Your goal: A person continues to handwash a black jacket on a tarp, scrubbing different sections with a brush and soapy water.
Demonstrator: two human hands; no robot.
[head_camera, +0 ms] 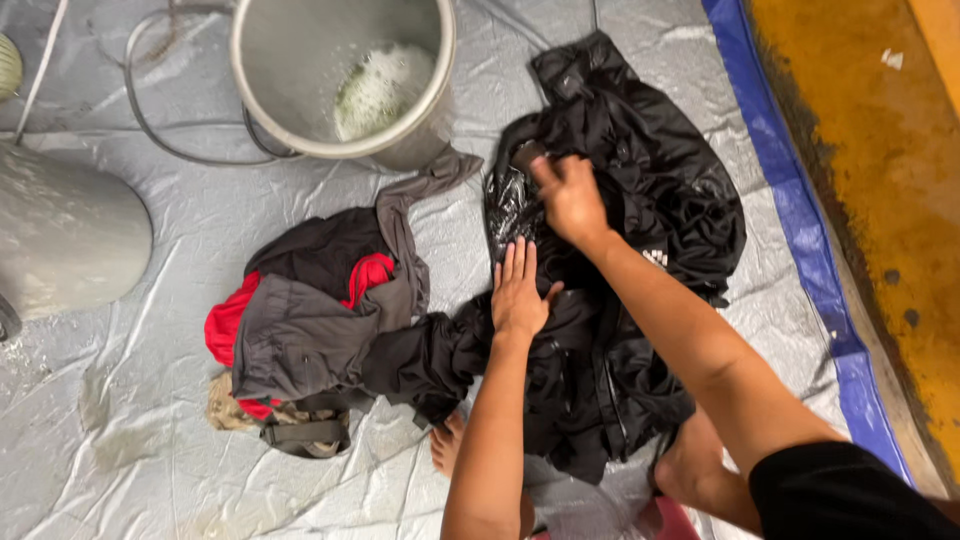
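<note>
Left hand: flat and open, fingers spread, pressing on the black jacket.
Right hand: closed around a small brush, on the jacket's upper part.
Jacket: spread on the grey sheet.
Left side: clothes pile, just beside the jacket.
Top: bucket, near.
Right edge: blue border, bare sheet between.

A person is kneeling on a shiny grey sheet and working on a wet black jacket. The left hand is lying flat on the jacket with its fingers spread out. The right hand is closed around a small brown brush and is pressing it onto the black cloth. A pile of grey and red clothes is sitting just beside the jacket. A grey bucket with soapy foam inside is standing near the top.
</note>
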